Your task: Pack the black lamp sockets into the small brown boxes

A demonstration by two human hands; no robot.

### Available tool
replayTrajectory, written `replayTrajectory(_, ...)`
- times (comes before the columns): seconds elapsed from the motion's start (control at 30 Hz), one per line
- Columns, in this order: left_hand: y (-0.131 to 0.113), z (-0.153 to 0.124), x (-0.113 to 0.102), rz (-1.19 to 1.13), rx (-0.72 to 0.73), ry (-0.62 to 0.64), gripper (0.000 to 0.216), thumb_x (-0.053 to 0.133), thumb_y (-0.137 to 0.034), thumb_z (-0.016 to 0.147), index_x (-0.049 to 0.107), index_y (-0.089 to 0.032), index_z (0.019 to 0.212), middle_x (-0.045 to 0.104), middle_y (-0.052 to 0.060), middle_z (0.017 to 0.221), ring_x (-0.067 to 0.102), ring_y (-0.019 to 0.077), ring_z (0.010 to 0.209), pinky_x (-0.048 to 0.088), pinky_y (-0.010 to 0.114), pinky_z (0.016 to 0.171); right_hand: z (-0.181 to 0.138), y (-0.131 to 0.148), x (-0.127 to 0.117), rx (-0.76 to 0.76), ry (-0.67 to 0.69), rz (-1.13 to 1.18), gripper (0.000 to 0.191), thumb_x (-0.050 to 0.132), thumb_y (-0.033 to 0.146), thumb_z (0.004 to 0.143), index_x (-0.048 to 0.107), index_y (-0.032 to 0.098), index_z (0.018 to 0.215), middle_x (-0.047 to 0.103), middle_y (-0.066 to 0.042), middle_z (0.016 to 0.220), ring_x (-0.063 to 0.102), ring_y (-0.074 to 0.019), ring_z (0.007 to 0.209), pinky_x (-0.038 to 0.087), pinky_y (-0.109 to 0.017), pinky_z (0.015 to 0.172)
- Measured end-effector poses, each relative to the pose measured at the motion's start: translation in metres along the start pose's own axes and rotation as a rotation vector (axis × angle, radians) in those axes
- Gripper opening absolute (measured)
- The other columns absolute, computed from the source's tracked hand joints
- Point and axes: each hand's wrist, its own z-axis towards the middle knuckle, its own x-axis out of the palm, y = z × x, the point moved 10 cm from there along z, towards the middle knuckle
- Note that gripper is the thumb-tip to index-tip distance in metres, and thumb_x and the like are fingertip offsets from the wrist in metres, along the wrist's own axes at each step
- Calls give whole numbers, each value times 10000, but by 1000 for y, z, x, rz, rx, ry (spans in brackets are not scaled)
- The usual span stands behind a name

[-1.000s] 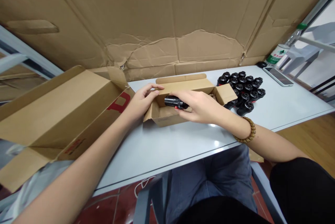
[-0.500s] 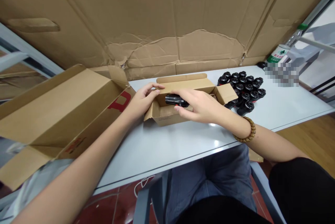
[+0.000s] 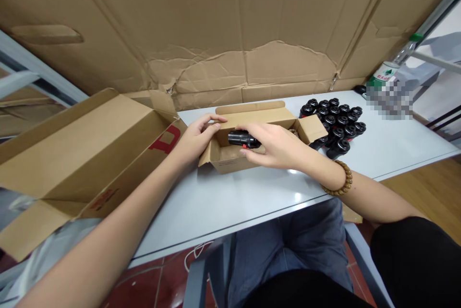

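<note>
The right hand (image 3: 277, 146) is closing its fingers around a black cylinder (image 3: 242, 139) with a red band, holding it on its side just inside the open top of a small cardboard box (image 3: 230, 161) that is sitting on the pale table (image 3: 223, 202). The left hand (image 3: 197, 136) is gripping the box's left end, thumb and fingers pinching the rim. A bead bracelet (image 3: 338, 181) is hanging on the right wrist. Just right of the box, a cluster of black cylinders (image 3: 336, 122) is standing upright, packed close together. A large cardboard box (image 3: 82, 154) is lying open at the left, showing red print on its flap and side – too partial and too small to read. The bottle (image 3: 384, 74) at the far right is wearing a green-and-white label, blurred beyond reading.
</note>
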Motion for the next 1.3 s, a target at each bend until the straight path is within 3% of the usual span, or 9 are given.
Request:
replayTrajectory(0.1, -1, -1, 1, 10, -2, 11, 344, 641, -474, 937, 791, -242, 1141, 779, 72, 1111, 685, 337, 1185, 583, 378, 870, 0, 3, -2, -17, -4, 28, 477, 585, 310, 1104, 615, 174, 1560, 797, -163, 1417, 786, -293, 1184, 614, -396, 936)
replayTrajectory(0.3, 2, -1, 0, -9, 3, 2, 344, 633, -471, 944, 787, -247, 1155, 773, 63, 1097, 689, 334, 1183, 585, 374, 867, -1, -1, 0, 7, 21, -41, 424, 570, 317, 1090, 669, 181, 1479, 836, -126, 1235, 781, -277, 1032, 594, -376, 851)
replayTrajectory(0.5, 2, 1, 0, 4, 28, 2, 332, 635, -464, 948, 792, -245, 1142, 767, 68, 1097, 677, 340, 1217, 584, 386, 906, 0, 2, -2, -38, -9, 50, 525, 624, 307, 1080, 594, 206, 1594, 793, -146, 1435, 789, -290, 1182, 630, -415, 968)
replayTrajectory(0.73, 5, 0, 2, -30, 22, 15, 329, 638, -457, 966, 791, -244, 1166, 767, 57, 1100, 700, 312, 1136, 568, 384, 927, 0, -2, 2, -23, -4, -12, 496, 617, 238, 1073, 616, 176, 1564, 830, -153, 1315, 814, -301, 1083, 642, -412, 894)
replayTrajectory(1.0, 7, 0, 3, -48, 5, 19, 321, 645, -449, 964, 785, -241, 1164, 768, 58, 1081, 702, 312, 1118, 578, 378, 904, 1, -2, -2, -5, -13, 61, 475, 592, 312, 1090, 622, 163, 1540, 803, -170, 1399, 792, -291, 1155, 628, -426, 976)
replayTrajectory(1.3, 4, 0, 2, -23, 25, -3, 319, 624, -442, 945, 784, -242, 1137, 759, 53, 1035, 692, 310, 1078, 585, 382, 878, 2, -1, -5, -5, -13, 87, 430, 552, 308, 1082, 667, 175, 1474, 830, -128, 1247, 761, -264, 1037, 554, -363, 886)
